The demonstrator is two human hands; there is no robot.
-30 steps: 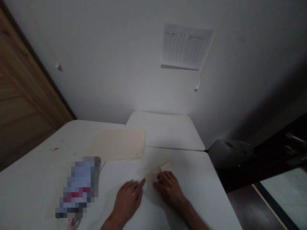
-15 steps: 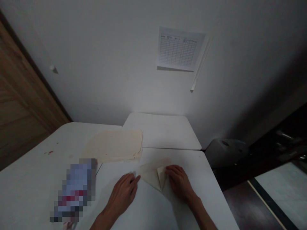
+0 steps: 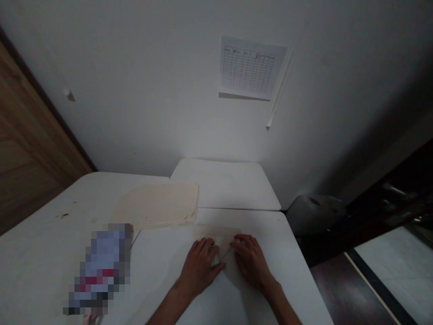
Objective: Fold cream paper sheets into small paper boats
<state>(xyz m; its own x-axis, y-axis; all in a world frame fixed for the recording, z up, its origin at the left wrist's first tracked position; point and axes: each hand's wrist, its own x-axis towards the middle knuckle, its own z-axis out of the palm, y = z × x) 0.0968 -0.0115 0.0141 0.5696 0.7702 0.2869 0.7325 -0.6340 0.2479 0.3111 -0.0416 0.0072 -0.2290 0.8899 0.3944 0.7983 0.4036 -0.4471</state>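
A thin cream sheet (image 3: pixel 223 248) lies partly folded on the white table between my hands. My left hand (image 3: pixel 202 264) rests over its left side, fingers curled and thumb at the near edge, gripping a folded part. At the right side my right hand (image 3: pixel 249 257) has its fingertips bent onto the sheet's folded edge. The hands cover much of the sheet, so the exact shape of the folds is partly hidden. A stack of similar cream sheets (image 3: pixel 158 205) lies beyond my left hand.
A pixelated bluish item (image 3: pixel 101 266) lies on the table (image 3: pixel 162 257) at the left. A raised white panel (image 3: pixel 226 185) adjoins the back. Against the wall hangs a printed grid sheet (image 3: pixel 252 67). A grey rounded object (image 3: pixel 314 214) stands beyond the table's right edge.
My left hand has moved right, from the sheet's left corner onto its folded middle. The left part of the sheet is now turned inward. My right hand stays at the right side.
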